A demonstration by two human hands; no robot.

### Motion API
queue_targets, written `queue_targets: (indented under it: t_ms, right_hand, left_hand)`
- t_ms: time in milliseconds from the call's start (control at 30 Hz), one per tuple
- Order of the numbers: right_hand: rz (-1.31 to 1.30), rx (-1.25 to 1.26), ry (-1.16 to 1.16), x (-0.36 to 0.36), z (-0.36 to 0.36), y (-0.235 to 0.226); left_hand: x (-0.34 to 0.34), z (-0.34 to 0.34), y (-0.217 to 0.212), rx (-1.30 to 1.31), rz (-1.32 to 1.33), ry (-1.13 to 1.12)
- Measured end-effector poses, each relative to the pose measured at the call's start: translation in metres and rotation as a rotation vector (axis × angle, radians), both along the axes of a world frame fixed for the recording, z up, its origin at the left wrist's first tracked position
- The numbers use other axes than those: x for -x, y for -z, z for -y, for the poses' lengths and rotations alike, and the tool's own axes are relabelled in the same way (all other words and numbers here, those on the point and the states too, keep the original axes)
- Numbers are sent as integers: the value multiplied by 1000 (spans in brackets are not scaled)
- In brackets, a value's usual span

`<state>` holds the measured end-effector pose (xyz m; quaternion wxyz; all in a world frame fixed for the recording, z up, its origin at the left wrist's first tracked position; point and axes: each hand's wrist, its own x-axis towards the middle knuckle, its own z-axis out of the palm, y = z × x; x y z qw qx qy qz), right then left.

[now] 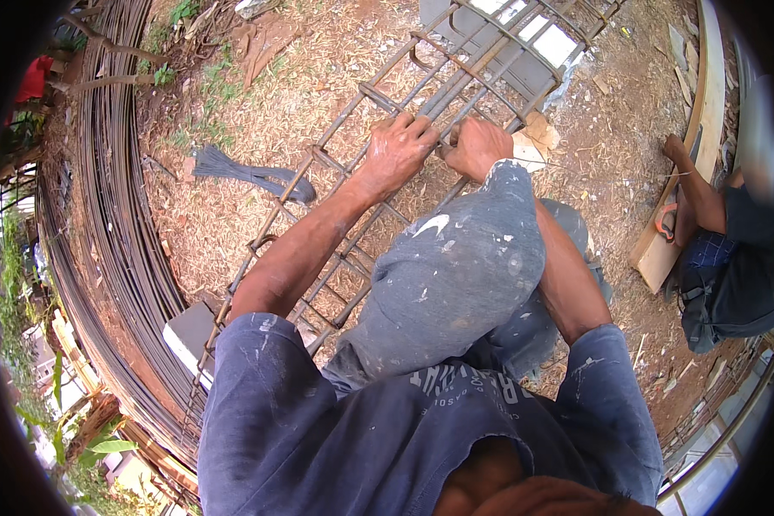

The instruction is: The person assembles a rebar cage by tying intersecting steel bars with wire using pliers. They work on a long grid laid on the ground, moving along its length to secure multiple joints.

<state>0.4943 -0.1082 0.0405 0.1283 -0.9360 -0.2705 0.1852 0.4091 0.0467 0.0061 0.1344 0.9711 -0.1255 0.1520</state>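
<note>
A long rebar cage (346,251) of rusty bars and square stirrups runs diagonally from lower left to upper right beneath my arms. My left hand (397,155) is closed, its fingers curled over the bars in the middle of the cage. Close beside it, my right hand (480,150) is closed in a fist at the same bars. What it pinches is hidden by its fingers. My bent knee (464,245), in paint-spotted grey trousers, is next to my right forearm. A bundle of dark tie wire (241,169) lies on the ground left of the cage, its looped end near the stirrups.
Large bundles of long rebar (116,172) lie along the left. Pale blocks (546,43) sit under the cage's far end, another block (193,334) by its near end. At right, another person's arm (697,185) is beside a wooden plank (658,258). Shavings cover the soil.
</note>
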Motion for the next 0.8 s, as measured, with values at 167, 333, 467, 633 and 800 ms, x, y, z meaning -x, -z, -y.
queue_targets:
  t_ms: [167, 333, 467, 633, 800]
  right_hand:
    - [-377, -109, 286, -18, 4, 9]
    - [-959, -570, 677, -23, 7, 5]
    - [-1033, -719, 671, -17, 3, -4]
    - [-903, -572, 567, 2, 27, -31]
    - [-640, -491, 283, 12, 18, -35]
  left_hand:
    - [0, 30, -5, 441, -151, -362]
    - [-12, 36, -13, 835, -181, -589]
    - [-24, 37, -12, 796, -175, -624]
    - [10, 55, -6, 1137, -26, -587]
    - [13, 68, 8, 888, 24, -563]
